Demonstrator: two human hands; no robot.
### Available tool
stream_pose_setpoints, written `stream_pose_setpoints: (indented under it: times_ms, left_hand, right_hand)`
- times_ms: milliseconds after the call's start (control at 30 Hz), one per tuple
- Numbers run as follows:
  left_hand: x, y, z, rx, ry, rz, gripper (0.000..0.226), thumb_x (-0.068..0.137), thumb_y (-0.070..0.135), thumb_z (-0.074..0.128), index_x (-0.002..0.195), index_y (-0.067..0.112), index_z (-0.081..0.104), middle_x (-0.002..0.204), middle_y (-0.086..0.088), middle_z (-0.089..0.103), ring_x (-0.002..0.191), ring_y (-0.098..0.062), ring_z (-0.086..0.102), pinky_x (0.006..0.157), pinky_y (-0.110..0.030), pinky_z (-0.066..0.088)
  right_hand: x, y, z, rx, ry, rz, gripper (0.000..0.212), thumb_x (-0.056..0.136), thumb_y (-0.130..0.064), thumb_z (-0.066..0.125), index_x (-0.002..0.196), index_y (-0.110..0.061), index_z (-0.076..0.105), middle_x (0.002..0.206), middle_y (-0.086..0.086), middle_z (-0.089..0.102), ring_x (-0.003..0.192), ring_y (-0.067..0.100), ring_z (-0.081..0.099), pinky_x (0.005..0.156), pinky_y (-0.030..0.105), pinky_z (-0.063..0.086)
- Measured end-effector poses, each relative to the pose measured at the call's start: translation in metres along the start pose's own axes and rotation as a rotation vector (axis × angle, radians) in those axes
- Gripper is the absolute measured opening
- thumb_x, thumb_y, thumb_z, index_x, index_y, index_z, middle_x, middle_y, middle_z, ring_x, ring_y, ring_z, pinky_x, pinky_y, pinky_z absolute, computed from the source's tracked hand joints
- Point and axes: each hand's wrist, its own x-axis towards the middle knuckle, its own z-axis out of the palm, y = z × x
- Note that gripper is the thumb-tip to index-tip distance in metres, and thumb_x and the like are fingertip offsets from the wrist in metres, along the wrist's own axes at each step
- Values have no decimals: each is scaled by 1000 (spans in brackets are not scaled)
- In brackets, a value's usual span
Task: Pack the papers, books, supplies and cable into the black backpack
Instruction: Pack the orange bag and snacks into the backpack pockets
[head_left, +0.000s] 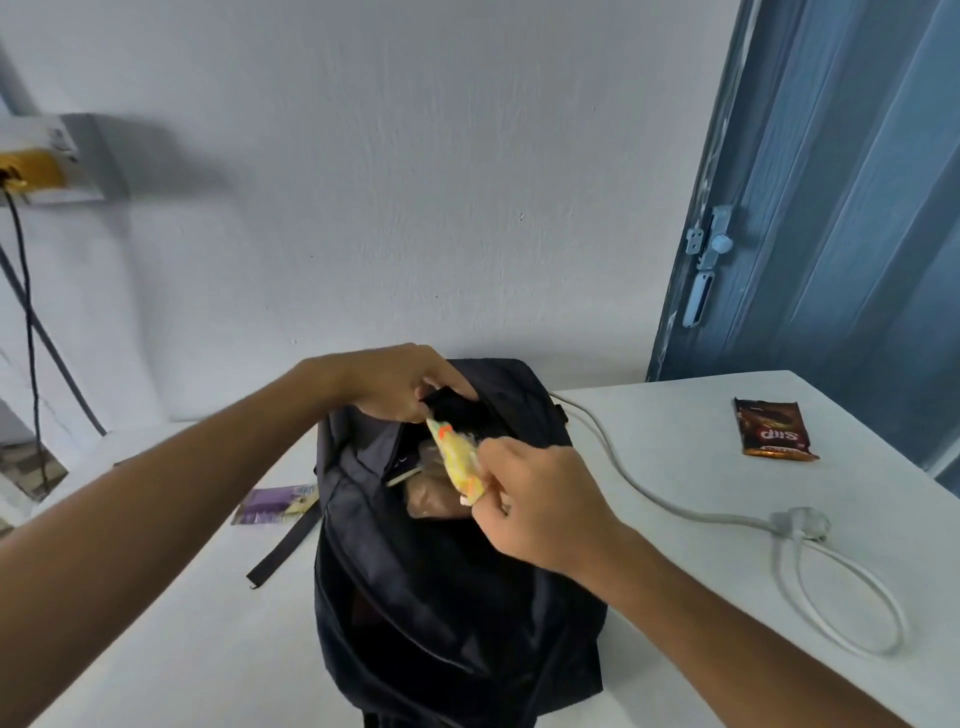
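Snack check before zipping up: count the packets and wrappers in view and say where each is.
3. A yellow packet held by the right hand over the black backpack; a purple wrapper left of it; a brown packet far right. More may hide inside.

Soft, even daylight with a cool bluish cast fills the room. The wall box (57, 158) throws a smeared grey shadow rightward across the wall (415, 182). The black backpack (441, 597), below the right hand (540, 499), stays nearly detailless. The yellow packet (457, 462) is motion-blurred. The door (831, 208) bows at the frame's edge.
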Motion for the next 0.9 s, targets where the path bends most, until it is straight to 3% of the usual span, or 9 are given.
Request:
stream_pose_setpoints:
  times_ms: [100, 167, 300, 367, 433, 500, 633, 767, 900]
  left_hand:
    - [-1, 4, -8, 107, -13, -18, 61, 86, -2, 53, 134, 34, 53, 117, 23, 54, 87, 15, 49, 82, -14, 37]
    - [-2, 10, -9, 159, -22, -13, 61, 87, -2, 50, 138, 33, 49, 117, 17, 50, 89, 11, 48, 86, -18, 37]
    - [-4, 16, -7, 213, -4, 14, 63, 87, 1, 48, 140, 34, 45, 128, 5, 58, 102, -5, 51, 95, -32, 44]
    - [-6, 16, -6, 223, 10, 28, 63, 87, 0, 48, 141, 33, 45, 133, 7, 56, 100, 2, 45, 93, -23, 40]
    - [-9, 20, -5, 219, 24, 74, 64, 85, -2, 47, 139, 32, 48, 130, 12, 58, 89, 12, 45, 83, -13, 35]
    - [-13, 23, -4, 201, 38, 113, 65, 82, -4, 46, 136, 32, 51, 120, 16, 63, 82, 19, 48, 72, -9, 33]
    - [-14, 21, -4, 172, 51, 128, 66, 81, -3, 47, 137, 30, 52, 123, 17, 62, 84, 15, 52, 77, -12, 37]
    - [-12, 14, 0, 102, 24, 142, 61, 77, 7, 47, 132, 31, 56, 116, 13, 67, 91, -6, 62, 84, -37, 50]
    - [-4, 14, 3, 70, 32, 145, 60, 71, 14, 48, 128, 30, 60, 113, 10, 69, 89, -9, 63, 82, -35, 51]
  right_hand:
    - [-4, -9, 15, -313, -8, 73, 25, 64, -22, 73, 83, -11, 59, 71, 3, 58, 37, 21, 47, 37, 23, 26]
    - [2, -16, 24, -416, -102, 151, 38, 52, -22, 86, 82, -12, 65, 71, 6, 59, 38, 20, 51, 39, 24, 26]
    - [19, -27, 46, -484, -276, 310, 46, 36, -20, 88, 77, -7, 73, 59, 9, 63, 43, 22, 57, 38, 22, 37]
    - [26, -28, 51, -407, -323, 416, 49, 57, -22, 79, 98, 3, 68, 79, 18, 66, 64, 30, 64, 51, 27, 46]
    - [35, -22, 56, -303, -383, 472, 49, 86, -21, 55, 126, 6, 47, 115, 23, 56, 99, 36, 59, 78, 37, 49]
    - [46, -16, 55, -207, -461, 505, 45, 93, -21, 46, 130, 4, 41, 127, 20, 50, 115, 36, 53, 90, 39, 46]
    - [60, -13, 48, -253, -438, 495, 31, 95, -17, 44, 121, -2, 53, 120, 15, 58, 108, 30, 59, 77, 32, 45]
    - [46, -33, 47, -410, -326, 331, 22, 84, -18, 59, 103, -8, 66, 91, 8, 68, 80, 25, 66, 56, 30, 40]
    - [39, -28, 40, -218, -592, 349, 25, 89, -12, 56, 112, -3, 57, 114, 17, 60, 105, 34, 59, 80, 37, 48]
